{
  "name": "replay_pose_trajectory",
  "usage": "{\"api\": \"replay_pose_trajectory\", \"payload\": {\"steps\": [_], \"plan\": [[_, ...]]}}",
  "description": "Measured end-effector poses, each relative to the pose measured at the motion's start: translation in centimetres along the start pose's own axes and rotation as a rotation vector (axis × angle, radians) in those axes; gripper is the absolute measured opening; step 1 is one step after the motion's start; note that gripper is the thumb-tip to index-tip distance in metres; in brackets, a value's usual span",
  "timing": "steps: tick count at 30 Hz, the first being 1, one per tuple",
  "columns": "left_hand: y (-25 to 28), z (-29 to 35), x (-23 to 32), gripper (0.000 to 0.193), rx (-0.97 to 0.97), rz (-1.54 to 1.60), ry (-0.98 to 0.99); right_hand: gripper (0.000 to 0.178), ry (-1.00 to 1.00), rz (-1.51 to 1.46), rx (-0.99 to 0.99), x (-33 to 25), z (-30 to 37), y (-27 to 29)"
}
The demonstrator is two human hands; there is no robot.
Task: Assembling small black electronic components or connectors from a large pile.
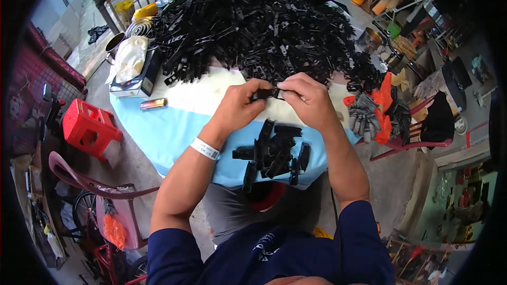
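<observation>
Both my hands meet over the near half of the table, on a small black plastic strip-like part (pixel 264 94). My left hand (pixel 238 106) pinches its left end between thumb and fingers. At the other end, my right hand (pixel 307 100) is closed on it, with thumb and fingertips together; a small pale spot shows there. Fingers cover much of the part, so its exact kind is unclear. Below my hands lies a small loose heap of similar black parts (pixel 274 150) on the blue cloth. A huge pile of black parts (pixel 253 21) covers the far side of the table.
The cloth (pixel 153 150) drapes over the table edge. At left are a box (pixel 134 82) with a white packet and a small orange-gold item (pixel 153 104). Grey gloves (pixel 363 113) and an orange bag (pixel 384 108) lie at right. A red stool (pixel 91 129) stands at left.
</observation>
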State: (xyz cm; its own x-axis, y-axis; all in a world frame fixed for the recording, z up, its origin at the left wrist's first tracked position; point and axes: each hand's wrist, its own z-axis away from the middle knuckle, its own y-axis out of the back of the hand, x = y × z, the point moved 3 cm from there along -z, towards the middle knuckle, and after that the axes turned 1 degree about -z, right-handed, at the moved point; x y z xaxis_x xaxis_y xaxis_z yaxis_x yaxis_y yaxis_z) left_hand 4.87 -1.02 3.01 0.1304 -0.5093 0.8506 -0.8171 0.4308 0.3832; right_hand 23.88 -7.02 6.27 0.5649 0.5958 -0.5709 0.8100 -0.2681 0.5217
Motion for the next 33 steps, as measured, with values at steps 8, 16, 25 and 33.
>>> {"api": "replay_pose_trajectory", "payload": {"steps": [8, 16, 25, 33], "plan": [[-0.5, 0.2, 0.2, 0.04, -0.062, -0.179, -0.042, 0.018, 0.162, 0.145, -0.017, -0.6, 0.1, -1.4], [-1.2, 0.3, -0.2, 0.045, -0.04, -0.402, -0.182, 0.014, 0.133, 0.152, 0.054, -0.9, 0.3, -2.0], [-0.6, 0.5, 1.4, 0.044, -0.033, -0.165, -0.223, 0.023, 0.103, 0.146, 0.129, -0.2, 0.6, -2.0], [0.0, 0.5, 0.7, 0.05, -0.064, 0.109, 0.011, 0.026, -0.508, -0.691, -0.115, 2.4, 1.6, -1.3]]}}
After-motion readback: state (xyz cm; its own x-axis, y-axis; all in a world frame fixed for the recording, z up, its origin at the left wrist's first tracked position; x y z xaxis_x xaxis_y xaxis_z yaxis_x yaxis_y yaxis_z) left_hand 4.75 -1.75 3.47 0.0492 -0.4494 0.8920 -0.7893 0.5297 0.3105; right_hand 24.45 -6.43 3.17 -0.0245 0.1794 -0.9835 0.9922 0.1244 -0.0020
